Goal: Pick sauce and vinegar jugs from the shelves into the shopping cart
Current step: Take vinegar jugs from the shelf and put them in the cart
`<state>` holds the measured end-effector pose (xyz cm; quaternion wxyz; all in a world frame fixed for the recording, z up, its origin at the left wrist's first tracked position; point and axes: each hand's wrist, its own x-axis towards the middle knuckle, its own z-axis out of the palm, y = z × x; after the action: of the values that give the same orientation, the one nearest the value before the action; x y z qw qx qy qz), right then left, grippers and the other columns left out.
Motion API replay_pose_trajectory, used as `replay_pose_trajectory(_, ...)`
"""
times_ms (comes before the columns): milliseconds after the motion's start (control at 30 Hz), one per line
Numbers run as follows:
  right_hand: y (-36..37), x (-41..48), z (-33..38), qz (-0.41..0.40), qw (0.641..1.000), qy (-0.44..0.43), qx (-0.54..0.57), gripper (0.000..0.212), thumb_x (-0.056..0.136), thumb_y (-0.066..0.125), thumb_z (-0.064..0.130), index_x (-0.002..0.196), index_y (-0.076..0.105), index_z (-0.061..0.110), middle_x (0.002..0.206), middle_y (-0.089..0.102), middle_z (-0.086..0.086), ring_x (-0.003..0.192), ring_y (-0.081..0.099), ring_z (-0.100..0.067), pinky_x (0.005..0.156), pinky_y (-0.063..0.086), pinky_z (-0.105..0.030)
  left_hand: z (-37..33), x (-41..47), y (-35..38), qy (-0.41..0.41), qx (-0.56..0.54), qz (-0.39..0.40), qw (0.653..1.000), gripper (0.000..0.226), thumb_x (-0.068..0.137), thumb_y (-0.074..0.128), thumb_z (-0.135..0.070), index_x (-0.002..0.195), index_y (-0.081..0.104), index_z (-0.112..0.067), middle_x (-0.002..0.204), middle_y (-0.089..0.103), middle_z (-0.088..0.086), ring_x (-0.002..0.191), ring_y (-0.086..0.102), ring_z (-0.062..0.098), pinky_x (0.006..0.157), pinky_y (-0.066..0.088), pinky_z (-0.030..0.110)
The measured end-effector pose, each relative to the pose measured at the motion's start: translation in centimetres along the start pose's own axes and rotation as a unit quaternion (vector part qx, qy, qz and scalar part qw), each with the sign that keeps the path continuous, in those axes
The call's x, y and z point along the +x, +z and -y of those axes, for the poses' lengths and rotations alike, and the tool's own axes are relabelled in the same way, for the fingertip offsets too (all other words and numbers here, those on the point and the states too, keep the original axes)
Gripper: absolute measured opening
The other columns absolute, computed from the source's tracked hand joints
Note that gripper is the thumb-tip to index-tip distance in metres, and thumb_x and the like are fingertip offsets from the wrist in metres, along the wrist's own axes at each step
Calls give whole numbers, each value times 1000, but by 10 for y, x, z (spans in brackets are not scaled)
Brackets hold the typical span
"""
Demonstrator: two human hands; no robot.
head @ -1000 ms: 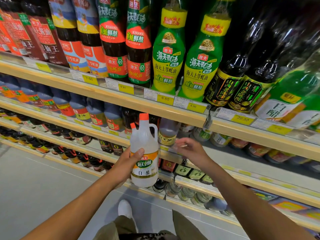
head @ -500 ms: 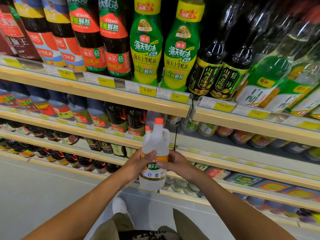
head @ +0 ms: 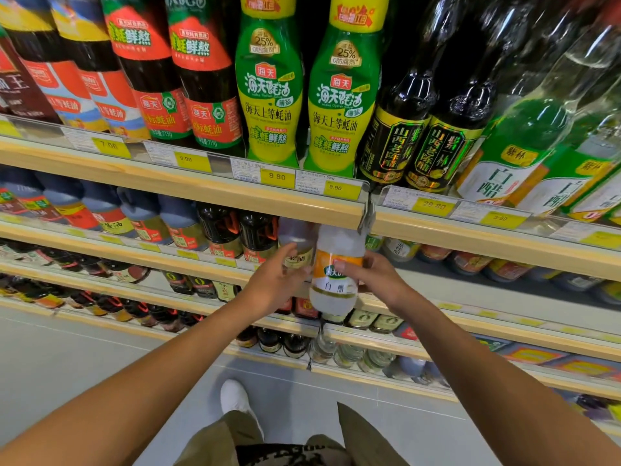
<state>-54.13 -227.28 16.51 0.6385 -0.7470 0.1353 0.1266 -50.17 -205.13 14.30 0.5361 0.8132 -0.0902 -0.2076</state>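
Observation:
A clear white-vinegar jug (head: 332, 290) with an orange and white label is held upright in front of the second shelf; its cap is hidden behind the shelf edge above. My right hand (head: 373, 277) grips it from the right, thumb across the label. My left hand (head: 274, 284) is just left of the jug with fingers loosely extended, its fingertips at the jug's side. A pale rice-vinegar jug (head: 295, 240) stands on the shelf right behind my left hand. No shopping cart is in view.
The top shelf (head: 208, 193) carries tall oyster-sauce bottles (head: 272, 95), dark vinegar bottles (head: 396, 136) and white-vinegar bottles (head: 517, 156). Dark soy jugs (head: 221, 230) fill the second shelf, and smaller bottles the lower ones. Grey floor and my white shoe (head: 235, 398) lie below.
The jug has gone from my left hand's grip into my right hand and moved up and right, toward the second shelf. My left hand has loosened off it.

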Motion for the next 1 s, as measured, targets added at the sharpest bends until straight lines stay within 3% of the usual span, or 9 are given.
replay_pose_trajectory(67,-9,9,8,-33,999,15,-34,28,83,79,42,101,74,21,103,77,0,92,73,-18,73,52,-29,-1,5,-8,35,77,-19,996,63,100,59,-38,155,31,-25,147,37,-12,116,56,9,94,52,38)
replay_pose_trajectory(133,-17,18,12,-73,989,64,-110,44,78,77,58,92,74,17,104,71,0,97,65,-21,76,47,-31,-3,10,-13,54,128,-27,990,64,101,58,-35,156,28,-19,150,31,-7,117,56,12,95,52,42)
replay_pose_trajectory(267,-24,35,10,-71,981,124,-129,84,66,74,78,126,70,20,146,56,-4,134,50,-27,107,42,-39,5,17,-14,89,230,-19,969,61,99,59,-37,149,31,-19,147,23,-9,111,57,19,84,55,46)
replay_pose_trajectory(400,-19,48,2,-67,985,115,-111,113,45,76,90,136,64,24,148,54,-1,134,52,-23,107,44,-37,15,23,-19,85,290,-2,953,71,95,56,-47,153,22,-23,159,18,-7,123,57,24,87,55,45)
replay_pose_trajectory(533,-17,54,-5,-72,988,93,-97,80,80,78,57,142,57,10,149,52,-6,139,47,-25,103,41,-31,13,22,-22,62,301,14,951,80,97,56,-45,161,13,-22,170,2,-4,138,48,22,104,48,41)
replay_pose_trajectory(700,-19,60,-17,-71,991,96,-63,65,87,80,25,142,53,3,131,54,2,135,49,-21,93,41,-25,10,20,-24,60,346,20,936,82,99,56,-42,162,8,-20,170,-2,-1,130,55,26,96,50,36)
replay_pose_trajectory(767,-20,64,-25,-72,992,73,-78,75,78,87,26,143,53,8,138,56,3,132,52,-19,107,43,-33,12,20,-25,64,366,18,928,83,98,56,-42,162,7,-21,171,-2,-1,131,54,29,93,51,37)
replay_pose_trajectory(867,-31,72,-44,-73,991,48,-105,105,47,94,63,135,61,15,138,63,-1,127,59,-22,108,47,-46,15,21,-26,72,384,19,920,84,97,55,-44,161,5,-22,170,-2,-2,136,50,31,94,52,41)
replay_pose_trajectory(1000,-32,66,-37,-49,986,49,-153,84,69,90,48,139,56,17,136,62,1,126,57,-22,103,47,-41,19,20,-27,73,395,24,916,85,98,53,-46,162,2,-24,170,-5,-5,127,58,32,88,54,42)
